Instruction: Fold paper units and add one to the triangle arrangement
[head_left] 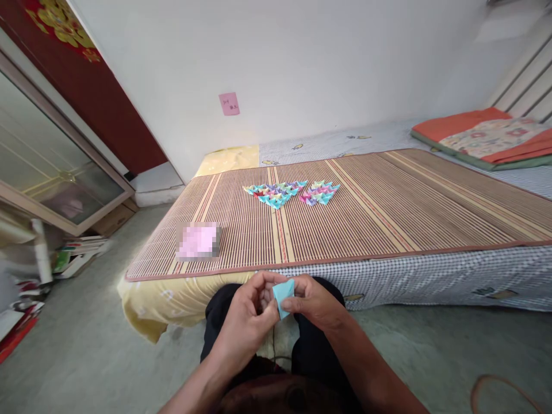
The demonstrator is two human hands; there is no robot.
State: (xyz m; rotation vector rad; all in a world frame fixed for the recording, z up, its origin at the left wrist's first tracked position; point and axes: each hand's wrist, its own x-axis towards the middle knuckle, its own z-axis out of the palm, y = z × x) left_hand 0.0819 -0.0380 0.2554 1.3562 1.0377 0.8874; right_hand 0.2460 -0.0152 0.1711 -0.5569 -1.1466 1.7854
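A small folded piece of light blue paper (283, 293) is held above my lap, just off the near edge of the bed. My left hand (254, 307) pinches its left side between thumb and fingers. On its right side, my right hand (308, 302) grips it with the thumb laid across its front. Farther off on the mat, a larger cluster of colourful folded paper boats (276, 194) lies beside a smaller cluster of paper boats (319, 193). Both groups are made of blue, pink, purple and yellow pieces.
A striped bamboo mat (362, 218) covers much of the bed. Toward its left corner lies a blurred-out pink item (198, 241). A folded orange quilt (487, 138) rests at the far right. One pink note (229, 104) is stuck on the wall.
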